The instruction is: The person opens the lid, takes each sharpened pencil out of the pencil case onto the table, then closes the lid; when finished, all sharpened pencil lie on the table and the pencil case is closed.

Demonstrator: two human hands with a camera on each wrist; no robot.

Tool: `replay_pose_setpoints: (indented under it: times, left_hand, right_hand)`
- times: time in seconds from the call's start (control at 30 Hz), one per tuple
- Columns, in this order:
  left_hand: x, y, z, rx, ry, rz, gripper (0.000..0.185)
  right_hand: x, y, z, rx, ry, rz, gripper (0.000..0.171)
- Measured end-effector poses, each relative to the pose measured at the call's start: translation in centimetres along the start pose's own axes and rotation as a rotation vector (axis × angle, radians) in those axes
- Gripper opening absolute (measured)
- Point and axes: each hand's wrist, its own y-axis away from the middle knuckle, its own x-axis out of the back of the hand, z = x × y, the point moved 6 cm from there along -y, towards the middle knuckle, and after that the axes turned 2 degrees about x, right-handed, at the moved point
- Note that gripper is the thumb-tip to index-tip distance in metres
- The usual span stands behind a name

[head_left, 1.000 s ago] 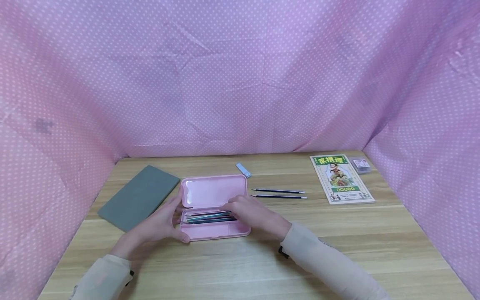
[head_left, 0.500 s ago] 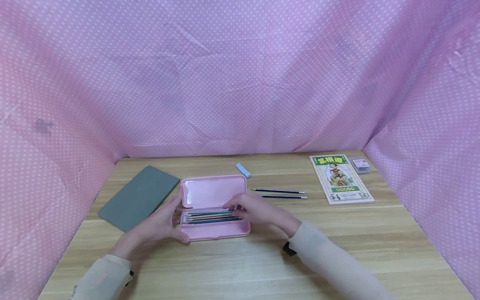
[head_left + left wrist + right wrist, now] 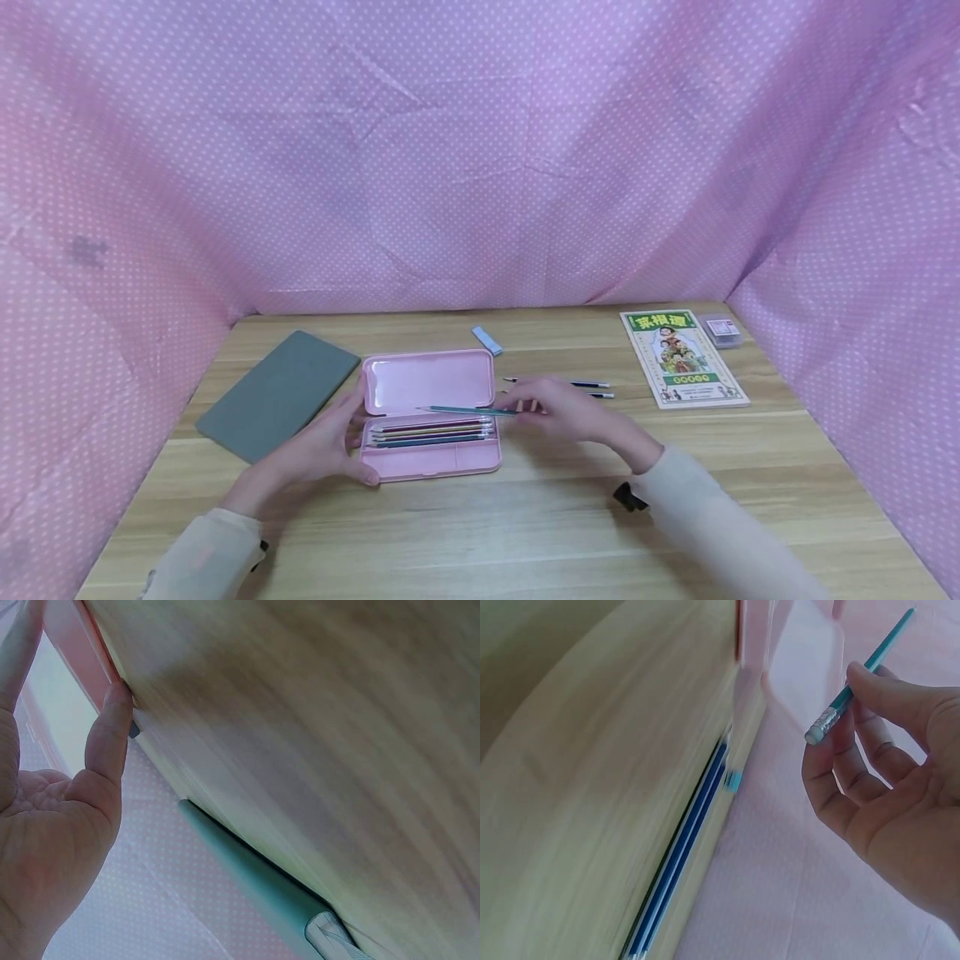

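A pink pencil case [image 3: 408,463] lies with its lid [image 3: 431,382] raised. Several pencils [image 3: 431,433] are in its rear compartment. Close against the case's left side is my left hand [image 3: 318,442], fingers spread, thumb at the front corner. The left wrist view shows that thumb straight along the pink edge. My right hand [image 3: 558,408] pinches a green pencil [image 3: 465,410] near its eraser end, between thumb and fingers. In the right wrist view the pencil [image 3: 885,643] points away, with its metal band and eraser sticking out past the fingers.
Two dark blue pencils [image 3: 592,384] lie on the wooden table [image 3: 480,542] behind my right hand. A light blue eraser-like stick [image 3: 487,340] is behind the case. A grey-green notebook [image 3: 281,392] lies left; a booklet [image 3: 682,358] and small clear box [image 3: 723,332] lie right.
My right hand has come out of the case and moved right, drawing the green pencil up over the case's rear edge. The left hand has stayed in place.
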Motion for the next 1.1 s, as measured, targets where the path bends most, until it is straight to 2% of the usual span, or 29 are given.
replay_pose_setpoints:
  times: [0.17, 0.3, 0.5, 0.87, 1.1]
  left_hand:
    - [0.0, 0.1, 0.0, 0.004, 0.011, 0.007, 0.150]
    - [0.0, 0.0, 0.0, -0.011, 0.013, 0.007, 0.150]
    - [0.1, 0.0, -0.3, -0.002, -0.010, 0.008, 0.151]
    - [0.1, 0.0, -0.3, -0.015, -0.003, 0.008, 0.150]
    - [0.0, -0.1, -0.3, -0.019, 0.001, 0.007, 0.150]
  right_hand:
    - [2.0, 2.6, 1.8, -0.048, -0.031, 0.046, 0.031]
    - [3.2, 4.6, 3.2, -0.032, -0.031, 0.078, 0.030]
    - [4.0, 7.0, 5.4, -0.063, 0.006, 0.086, 0.031]
    - [3.7, 7.9, 7.8, -0.099, 0.195, 0.111, 0.030]
    - [3.2, 7.9, 8.2, -0.059, 0.356, 0.124, 0.031]
